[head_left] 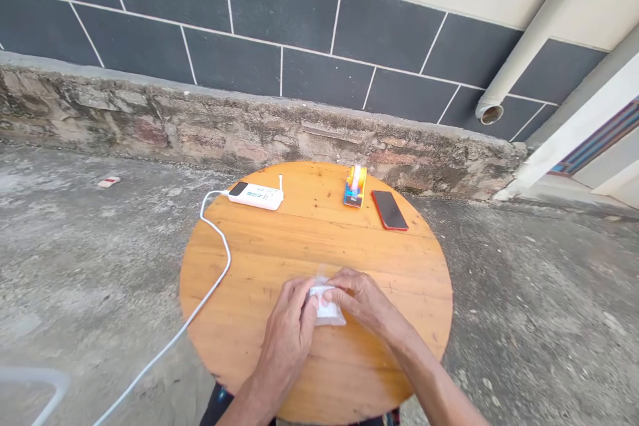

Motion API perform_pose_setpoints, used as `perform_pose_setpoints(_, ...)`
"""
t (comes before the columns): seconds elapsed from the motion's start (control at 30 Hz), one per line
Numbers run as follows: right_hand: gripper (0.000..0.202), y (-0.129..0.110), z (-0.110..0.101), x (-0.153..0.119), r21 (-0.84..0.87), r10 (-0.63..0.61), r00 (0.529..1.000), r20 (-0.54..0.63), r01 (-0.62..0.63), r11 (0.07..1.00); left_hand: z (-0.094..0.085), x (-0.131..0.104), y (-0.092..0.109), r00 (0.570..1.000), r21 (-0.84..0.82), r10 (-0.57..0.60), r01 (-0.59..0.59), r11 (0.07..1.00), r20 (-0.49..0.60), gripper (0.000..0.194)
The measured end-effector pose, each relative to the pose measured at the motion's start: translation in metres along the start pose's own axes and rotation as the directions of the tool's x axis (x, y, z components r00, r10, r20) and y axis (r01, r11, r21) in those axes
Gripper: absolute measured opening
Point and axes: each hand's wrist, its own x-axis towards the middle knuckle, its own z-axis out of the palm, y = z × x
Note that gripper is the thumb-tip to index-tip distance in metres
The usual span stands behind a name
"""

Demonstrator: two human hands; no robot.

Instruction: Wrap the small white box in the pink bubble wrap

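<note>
A small white packet in a clear plastic bag (pixel 328 312) lies near the front of the round wooden table (pixel 259 259). Its left side is gripped by my left hand (pixel 292 323), the thumb pressed on top. From the right, my right hand (pixel 357 296) pinches the same bag, thumb and fingers at its upper part. Faint reddish marks show on the white item, too blurred to read. The bag's clear upper end sticks out between both hands.
At the back left lies a white power bank (pixel 259 196), and a white cable (pixel 219 233) runs from it off the left edge. A tape dispenser (pixel 355 186) and a red-edged phone (pixel 389 210) are at the back right. Behind stands a tiled wall (pixel 309 73).
</note>
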Motion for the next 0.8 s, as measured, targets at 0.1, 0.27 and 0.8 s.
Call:
perform_pose_setpoints(0.1, 0.03, 0.002, 0.004, -0.002, 0.026, -0.028, 0.999, -0.021, 0.028, 0.999, 0.0, -0.002, 0.002, 1.0, -0.041, -0.017, 0.016, 0.999, -0.012, 0.025)
perform_pose_setpoints(0.27, 0.032, 0.0, 0.007, -0.005, 0.026, -0.056, 0.998, -0.029, 0.056, 0.998, 0.001, -0.001, 0.002, 0.999, -0.069, -0.013, 0.01, 0.998, -0.044, 0.024)
perform_pose_setpoints(0.8, 0.02, 0.026, 0.0, 0.047, 0.104, 0.291, 0.951, -0.106, -0.28, 0.954, 0.002, 0.0, 0.002, 0.997, -0.081, -0.033, 0.027, 0.996, -0.075, 0.021)
